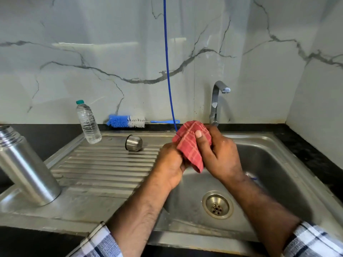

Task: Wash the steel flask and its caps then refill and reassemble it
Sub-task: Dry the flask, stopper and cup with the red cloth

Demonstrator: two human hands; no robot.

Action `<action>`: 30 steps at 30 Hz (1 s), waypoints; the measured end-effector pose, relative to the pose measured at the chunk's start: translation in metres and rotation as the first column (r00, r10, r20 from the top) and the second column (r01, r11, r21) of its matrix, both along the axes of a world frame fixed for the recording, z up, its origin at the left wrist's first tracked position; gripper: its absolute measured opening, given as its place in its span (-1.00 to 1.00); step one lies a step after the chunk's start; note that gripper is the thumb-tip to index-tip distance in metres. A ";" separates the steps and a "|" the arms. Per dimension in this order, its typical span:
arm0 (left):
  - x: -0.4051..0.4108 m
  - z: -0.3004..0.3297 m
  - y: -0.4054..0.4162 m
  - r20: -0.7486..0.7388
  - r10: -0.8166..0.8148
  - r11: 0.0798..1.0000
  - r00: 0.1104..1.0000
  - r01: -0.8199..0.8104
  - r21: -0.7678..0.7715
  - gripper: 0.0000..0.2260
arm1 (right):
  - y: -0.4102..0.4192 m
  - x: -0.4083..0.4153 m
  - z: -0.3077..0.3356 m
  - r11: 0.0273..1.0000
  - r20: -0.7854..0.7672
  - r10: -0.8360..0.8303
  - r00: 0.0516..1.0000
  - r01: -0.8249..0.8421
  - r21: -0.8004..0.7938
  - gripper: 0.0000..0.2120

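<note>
No brand, label or writing can be read on anything here; the plastic water bottle [88, 123] with its green cap shows no legible print.

Both hands meet over the sink basin [274, 164], at about the centre of the view, wrapped round a red checked cloth [191, 145]. The right hand [220, 156] curls its fingers over the cloth from the 3 o'clock side, thumb pressed flat on the fabric. The left hand [169, 164] grips the cloth's lower edge from 9 o'clock, fingers closed tight on it. Whether anything lies inside the cloth cannot be told.

The steel flask [26, 167] stands open-mouthed at 9 o'clock, on the near left corner of the ribbed draining board [104, 164]. A steel cap [133, 143] lies on its side on the board at about 11 o'clock from the hands, near the water bottle. A blue and white bottle brush [128, 121] lies along the counter against the marble wall at 12 o'clock. The tap [216, 101] rises just behind the right hand. A blue cord [167, 52] hangs down the wall to the cloth. The drain [217, 204] sits at 6 o'clock.
</note>
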State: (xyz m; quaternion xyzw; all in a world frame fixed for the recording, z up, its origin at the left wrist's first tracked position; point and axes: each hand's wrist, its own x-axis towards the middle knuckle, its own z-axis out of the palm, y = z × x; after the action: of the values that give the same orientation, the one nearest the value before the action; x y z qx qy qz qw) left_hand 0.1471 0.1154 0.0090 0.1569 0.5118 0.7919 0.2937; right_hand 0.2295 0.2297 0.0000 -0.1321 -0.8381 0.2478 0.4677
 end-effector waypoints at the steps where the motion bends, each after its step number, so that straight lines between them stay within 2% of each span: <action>1: 0.000 0.005 -0.004 0.112 -0.074 0.994 0.991 0.064 0.090 -0.84 | 0.002 -0.001 -0.001 0.997 -0.022 0.053 0.998 -0.051 0.058 -0.53; 2: 0.000 0.007 -0.006 0.106 -0.124 0.986 0.987 0.110 0.123 -0.83 | 0.005 -0.001 0.000 0.992 -0.058 0.105 0.993 -0.101 0.070 -0.58; 3: -0.001 0.007 -0.006 0.002 -0.117 0.987 0.993 0.116 0.107 -0.81 | 0.007 -0.002 0.002 0.989 -0.114 0.146 0.983 -0.148 -0.006 -0.63; 4: -0.002 0.002 -0.006 -0.226 -0.047 0.998 0.973 0.055 0.033 -0.77 | 0.008 -0.004 0.003 0.968 -0.171 0.171 0.970 -0.197 -0.153 -0.64; 5: -0.005 -0.004 -0.003 -0.498 0.019 0.997 0.867 -0.055 -0.058 -0.76 | 0.011 -0.006 0.006 0.926 -0.171 0.180 0.969 -0.226 -0.304 -0.62; 6: -0.010 -0.011 -0.002 -0.716 0.034 0.980 0.697 -0.164 -0.114 -0.81 | 0.015 -0.007 0.007 0.881 -0.094 0.181 0.979 -0.204 -0.426 -0.61; 7: -0.016 -0.017 -0.001 -0.839 -0.002 0.967 0.543 -0.214 -0.141 -0.88 | 0.019 -0.008 0.007 0.845 0.021 0.194 0.981 -0.156 -0.511 -0.65; 8: -0.017 -0.019 -0.002 -0.890 -0.048 0.960 0.454 -0.227 -0.167 -0.87 | 0.023 -0.006 0.006 0.785 0.095 0.240 0.966 -0.135 -0.605 -0.71; 9: -0.017 -0.019 -0.003 -0.903 -0.066 0.962 0.425 -0.214 -0.171 -0.82 | 0.026 -0.005 0.006 0.669 0.059 0.301 0.952 -0.167 -0.724 -0.68; 11: -0.013 -0.016 -0.005 -0.870 -0.058 0.976 0.490 -0.156 -0.152 -0.71 | 0.028 0.000 0.006 0.277 -0.215 0.370 0.904 -0.328 -0.903 -0.54; 12: -0.009 -0.012 -0.006 -0.843 -0.049 0.984 0.536 -0.116 -0.132 -0.67 | 0.029 0.001 0.004 0.177 -0.305 0.351 0.885 -0.382 -0.907 -0.57; 14: -0.006 -0.010 -0.005 -0.820 -0.024 0.991 0.572 -0.093 -0.094 -0.61 | 0.025 0.000 0.001 0.217 -0.332 0.293 0.896 -0.401 -0.890 -0.74; 15: -0.009 -0.010 -0.006 -0.828 -0.003 0.990 0.561 -0.117 -0.082 -0.57 | 0.022 0.000 0.001 0.285 -0.316 0.272 0.909 -0.390 -0.876 -0.79; 17: -0.015 -0.007 -0.010 -0.854 0.025 0.979 0.519 -0.184 -0.083 -0.48 | 0.015 -0.002 0.003 0.390 -0.306 0.265 0.914 -0.392 -0.833 -0.81; 19: -0.021 -0.003 -0.015 -0.877 0.040 0.979 0.479 -0.194 -0.062 -0.49 | 0.011 -0.001 0.004 0.422 -0.332 0.274 0.903 -0.423 -0.802 -0.76; 21: -0.021 0.001 -0.019 -0.884 0.055 0.975 0.464 -0.217 -0.053 -0.52 | 0.009 0.001 0.005 0.477 -0.328 0.270 0.905 -0.422 -0.771 -0.96; 23: -0.021 -0.001 -0.020 -0.898 0.070 0.952 0.435 -0.297 -0.070 -0.53 | 0.008 0.001 0.007 0.568 -0.260 0.300 0.918 -0.390 -0.725 -0.94; 27: -0.026 -0.006 -0.019 -0.923 0.081 0.871 0.377 -0.477 -0.119 -0.63 | 0.001 -0.004 0.006 0.711 -0.205 0.354 0.913 -0.404 -0.575 -0.72; 28: -0.027 -0.006 -0.020 -0.920 0.081 0.862 0.384 -0.491 -0.129 -0.65 | 0.001 -0.006 0.004 0.721 -0.206 0.361 0.909 -0.412 -0.557 -0.71; 29: -0.029 -0.007 -0.019 -0.896 0.099 0.865 0.433 -0.482 -0.137 -0.66 | 0.000 -0.007 0.003 0.727 -0.212 0.369 0.905 -0.423 -0.541 -0.72; 30: -0.029 -0.005 -0.017 -0.817 0.138 0.897 0.559 -0.420 -0.136 -0.67 | 0.000 -0.007 0.001 0.727 -0.220 0.373 0.901 -0.431 -0.534 -0.71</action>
State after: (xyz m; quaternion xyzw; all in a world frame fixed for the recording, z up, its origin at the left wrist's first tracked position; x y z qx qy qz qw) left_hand 0.1178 0.0981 0.0041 0.3565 0.7257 0.5839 -0.0729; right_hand 0.2226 0.2297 0.0009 -0.0688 -0.7095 0.5885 0.3816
